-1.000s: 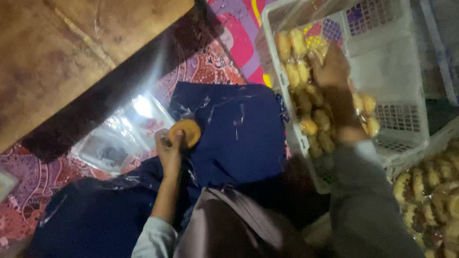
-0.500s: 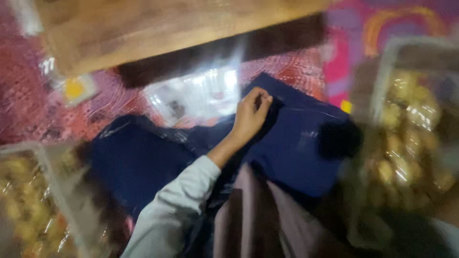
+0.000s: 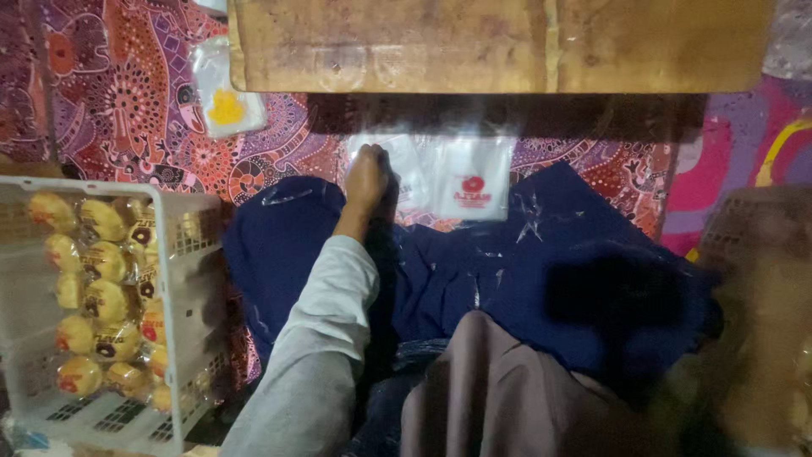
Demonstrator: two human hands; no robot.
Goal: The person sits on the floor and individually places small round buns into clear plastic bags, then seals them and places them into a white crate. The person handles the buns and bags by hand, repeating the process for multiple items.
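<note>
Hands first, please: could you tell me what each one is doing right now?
Left hand: curled on the clear plastic bags; grip cannot be told.
Right hand: out of view.

Table (image 3: pixel 499 42) spans the top of frame, mat (image 3: pixel 127 110) under it. Bags (image 3: pixel 448 178) lie at centre just below the table edge; left hand (image 3: pixel 368 173) rests on their left end. One more bag (image 3: pixel 224 97) at upper left, by the table corner. Crate (image 3: pixel 190 338) at lower left, buns (image 3: pixel 97 292) inside. Lap cloth (image 3: pixel 541 271) fills centre to right. Second crate (image 3: pixel 744 228) at right edge, blurred.
</note>
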